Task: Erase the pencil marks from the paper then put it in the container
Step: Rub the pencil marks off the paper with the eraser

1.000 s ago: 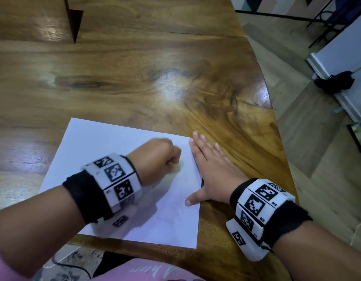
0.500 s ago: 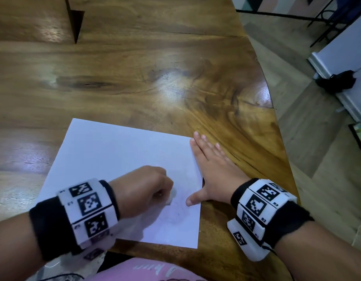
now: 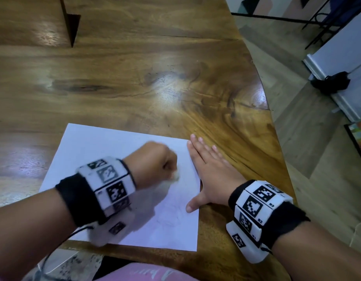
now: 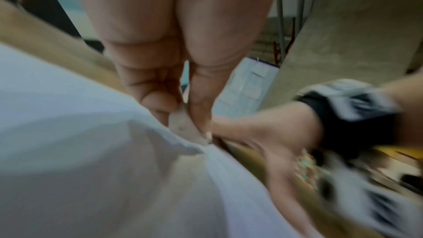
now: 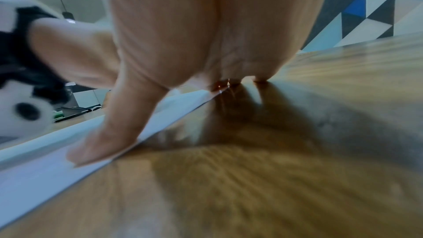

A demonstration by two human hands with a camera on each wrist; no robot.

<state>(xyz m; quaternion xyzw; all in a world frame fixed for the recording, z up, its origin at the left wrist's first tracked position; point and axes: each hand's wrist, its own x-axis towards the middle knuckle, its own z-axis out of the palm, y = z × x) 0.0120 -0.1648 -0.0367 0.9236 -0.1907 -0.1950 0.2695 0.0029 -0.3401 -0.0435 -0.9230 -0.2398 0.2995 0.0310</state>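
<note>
The left hand (image 3: 153, 163) is curled in a fist, pinching a white eraser (image 3: 175, 176) against the paper (image 3: 106, 147). The right hand (image 3: 212, 175) lies flat with straight fingers, thumb on the paper's right edge, on the worktop (image 3: 155, 78).

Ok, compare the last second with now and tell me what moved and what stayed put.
The left hand, fist closed on a small white eraser, moved toward the person along the paper, then back away from them to about where it began: a rubbing stroke. Nothing was picked up or let go. The right hand stayed flat, pressing the paper's right edge; the paper did not shift on the table. Faint pencil marks remain.
</note>
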